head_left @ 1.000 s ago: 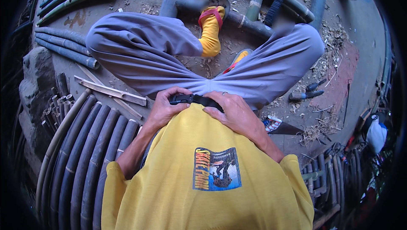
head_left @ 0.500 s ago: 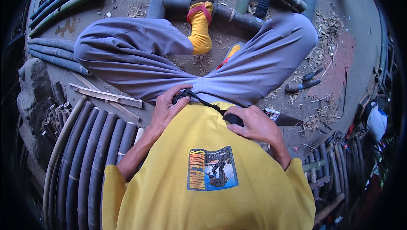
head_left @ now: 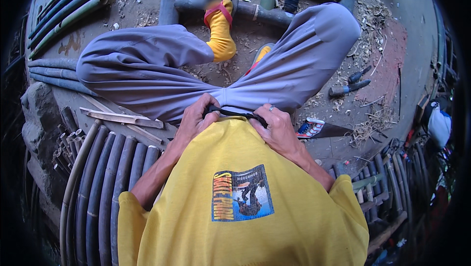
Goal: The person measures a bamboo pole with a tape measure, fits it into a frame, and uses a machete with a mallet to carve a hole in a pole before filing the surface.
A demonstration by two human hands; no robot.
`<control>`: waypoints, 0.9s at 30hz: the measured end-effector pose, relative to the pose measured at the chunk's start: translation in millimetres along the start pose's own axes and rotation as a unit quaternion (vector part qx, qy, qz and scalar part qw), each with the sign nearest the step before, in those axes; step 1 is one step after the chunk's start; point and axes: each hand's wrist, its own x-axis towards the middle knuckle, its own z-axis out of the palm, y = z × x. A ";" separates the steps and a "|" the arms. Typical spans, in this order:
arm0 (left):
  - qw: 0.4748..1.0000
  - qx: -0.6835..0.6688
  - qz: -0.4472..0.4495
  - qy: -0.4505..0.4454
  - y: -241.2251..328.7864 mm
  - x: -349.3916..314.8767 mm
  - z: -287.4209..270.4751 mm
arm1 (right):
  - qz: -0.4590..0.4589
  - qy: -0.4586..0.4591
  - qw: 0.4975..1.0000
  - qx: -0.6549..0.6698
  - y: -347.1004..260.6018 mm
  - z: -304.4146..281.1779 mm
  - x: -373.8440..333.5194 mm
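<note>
A black strap (head_left: 232, 113) runs across my waist, over the hem of my yellow shirt (head_left: 196, 192) and the top of my grey trousers (head_left: 147, 65). At its left end, the fingers of my left hand (head_left: 197, 117) are closed round the strap. My right hand (head_left: 278, 127), with a ring on one finger, grips its other end near the hip. What lies inside the right palm is hidden by the fingers. Beside my right hand, a flat dark blade-like piece (head_left: 336, 131) and a small red, white and blue packet (head_left: 310, 127) lie on the ground.
Dark bamboo poles (head_left: 100, 187) lie side by side at the left, near split bamboo strips (head_left: 122, 118) and a rock (head_left: 39, 114). A bamboo frame (head_left: 274, 16) stands ahead of my feet. Two dark-handled knives (head_left: 349, 88) rest among shavings at the right. More bamboo (head_left: 387, 182) lies at lower right.
My right hand has shifted slightly up along the strap, and the black end that stuck out of it is now hidden. The strap is more level. The whole view has moved a little.
</note>
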 end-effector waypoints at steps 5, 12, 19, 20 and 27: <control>0.995 -0.051 0.048 -0.069 -4.2 11.7 13.4 | -0.047 0.106 0.992 -0.045 3.2 5.5 -8.5; 0.995 -0.023 0.005 -0.100 10.1 13.0 31.1 | -0.056 0.116 0.992 -0.013 5.7 14.5 -15.1; 0.993 -0.016 -0.071 -0.094 17.1 12.4 33.2 | -0.049 0.122 0.991 0.020 2.8 15.1 -12.3; 0.993 -0.017 -0.079 -0.091 15.5 12.3 33.5 | -0.047 0.120 0.991 0.033 1.1 13.8 -11.3; 0.993 -0.052 -0.031 -0.104 2.7 13.6 34.2 | 0.034 0.022 0.993 0.111 -1.1 -0.8 -6.7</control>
